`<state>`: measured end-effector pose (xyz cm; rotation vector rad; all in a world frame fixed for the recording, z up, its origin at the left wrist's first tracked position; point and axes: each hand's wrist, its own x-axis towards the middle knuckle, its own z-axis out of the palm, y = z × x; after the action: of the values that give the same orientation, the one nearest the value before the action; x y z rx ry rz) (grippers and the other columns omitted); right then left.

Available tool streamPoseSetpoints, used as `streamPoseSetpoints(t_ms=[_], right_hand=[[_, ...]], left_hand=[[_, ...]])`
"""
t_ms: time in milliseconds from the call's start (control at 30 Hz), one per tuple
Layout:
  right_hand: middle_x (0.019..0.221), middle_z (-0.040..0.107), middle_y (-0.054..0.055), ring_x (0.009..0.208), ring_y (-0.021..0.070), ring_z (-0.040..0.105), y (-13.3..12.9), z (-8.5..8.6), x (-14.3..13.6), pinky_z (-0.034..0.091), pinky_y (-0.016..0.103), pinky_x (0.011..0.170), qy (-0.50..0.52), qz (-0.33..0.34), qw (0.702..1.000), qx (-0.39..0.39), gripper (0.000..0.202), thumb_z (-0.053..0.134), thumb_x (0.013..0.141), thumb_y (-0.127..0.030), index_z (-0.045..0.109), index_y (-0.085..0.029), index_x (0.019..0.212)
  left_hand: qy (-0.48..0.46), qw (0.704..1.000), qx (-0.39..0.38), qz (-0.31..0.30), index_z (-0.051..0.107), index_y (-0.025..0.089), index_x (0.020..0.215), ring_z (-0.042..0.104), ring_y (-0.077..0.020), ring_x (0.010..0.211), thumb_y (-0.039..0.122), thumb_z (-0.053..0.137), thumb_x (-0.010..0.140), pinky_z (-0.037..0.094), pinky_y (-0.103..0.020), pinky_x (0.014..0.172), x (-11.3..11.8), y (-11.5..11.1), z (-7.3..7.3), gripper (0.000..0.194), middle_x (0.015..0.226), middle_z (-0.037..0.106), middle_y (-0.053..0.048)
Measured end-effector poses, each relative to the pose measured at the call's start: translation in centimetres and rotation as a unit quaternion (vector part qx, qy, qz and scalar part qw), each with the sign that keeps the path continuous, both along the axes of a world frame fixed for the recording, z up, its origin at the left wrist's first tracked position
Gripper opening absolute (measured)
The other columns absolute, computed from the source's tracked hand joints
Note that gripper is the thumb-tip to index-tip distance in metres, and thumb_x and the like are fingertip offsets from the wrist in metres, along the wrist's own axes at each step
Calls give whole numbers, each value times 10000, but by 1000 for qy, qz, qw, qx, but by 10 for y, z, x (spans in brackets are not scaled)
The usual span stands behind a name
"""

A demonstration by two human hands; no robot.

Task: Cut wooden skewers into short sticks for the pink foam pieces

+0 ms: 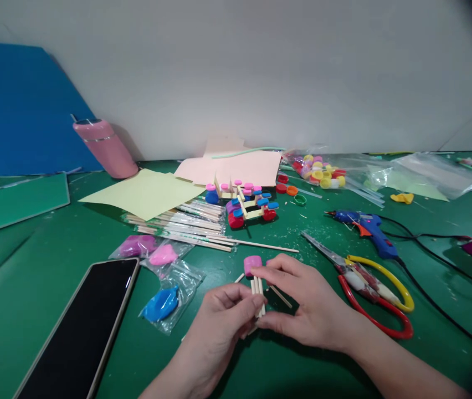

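Several short wooden sticks (256, 287) stand side by side as a small bundle between my hands, near the table's front. My left hand (225, 313) is closed on them, its thumb pressed across their front. Around the same bundle curls my right hand (308, 302), with fingertips at the top and thumb at the lower end. Just beyond the fingertips sits a pink cap-like piece (252, 265); whether it touches the sticks I cannot tell. Another cut stick (281, 297) lies under my right hand. The lower part of the bundle is hidden by my fingers.
Scissors (360, 277) and a blue glue gun (363, 224) with its cord lie right. Small stick-and-clay models (252, 208) stand ahead. Packed sticks (181, 221), bagged blue clay (161, 303) and a phone (82, 327) are left. A pink tumbler (107, 147) leans behind.
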<state>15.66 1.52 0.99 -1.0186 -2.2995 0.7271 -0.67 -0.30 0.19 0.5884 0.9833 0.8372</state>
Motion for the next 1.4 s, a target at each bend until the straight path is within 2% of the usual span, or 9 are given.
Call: streamPoseSetpoints(t_ms=[600,700,767,867,967,1067,1200,1333,1400], right_hand=[[1122,521,111,1019,222,491,-6,-2,-5,416,338,844,-28,-9,1000,-9,547,579,757,-356,414,-165,1242],[1133,502,110,1016,224,477,-7,1,-5,408,337,852,-9,-11,999,-29,603,621,715,-344,403,-162,1247],[1085,504,98,932,197,500,-7,4,-3,436,303,791,31,-14,998,-52,586,617,712,-304,407,-158,1239],[904,522,55,740,141,509,-5,8,-1,447,243,637,98,-29,991,-91,376,516,789,-248,485,-171,1156],[800,520,31,681,129,499,-3,9,-2,423,228,577,128,-69,983,-113,212,449,843,-258,573,-186,999],[706,490,4,594,106,461,-3,9,-7,383,203,504,136,-90,978,-134,170,468,836,-282,598,-175,863],[627,444,-28,506,73,380,-4,7,-13,316,179,440,139,-91,973,-157,136,512,797,-216,575,-160,690],[629,456,-31,533,81,395,-2,6,-13,329,189,471,192,-119,959,-173,143,521,796,-225,546,-161,671],[623,449,-34,546,84,406,1,6,-10,341,190,485,250,-151,940,-178,162,497,825,-258,529,-171,693]], left_hand=[[-15,1000,-1,24,576,129,512,316,-44,420,220,678,653,254,-193,455,0,-1,-2,196,416,429,62],[-12,999,-8,30,576,131,521,314,-47,429,220,689,637,252,-192,455,-1,0,-3,185,429,422,65],[-13,1000,-8,27,578,132,532,311,-49,437,227,687,639,253,-191,461,-2,0,-3,180,436,417,65],[-6,1000,2,20,572,133,533,304,-52,450,235,678,649,245,-188,465,-2,1,-2,188,444,415,63],[24,999,18,10,571,132,533,299,-54,449,242,674,649,220,-189,452,0,0,0,190,451,424,57],[65,997,46,-14,589,129,548,291,-56,448,265,670,648,200,-199,440,1,-2,0,187,460,426,55],[107,987,92,-71,592,122,554,302,-68,480,285,661,654,219,-207,451,2,-2,2,203,495,426,48],[115,984,94,-94,547,135,513,304,-73,471,285,661,642,227,-213,452,3,-3,6,228,478,405,53],[116,984,92,-98,526,141,490,296,-71,457,273,660,643,216,-215,444,4,-3,6,242,461,397,57]])
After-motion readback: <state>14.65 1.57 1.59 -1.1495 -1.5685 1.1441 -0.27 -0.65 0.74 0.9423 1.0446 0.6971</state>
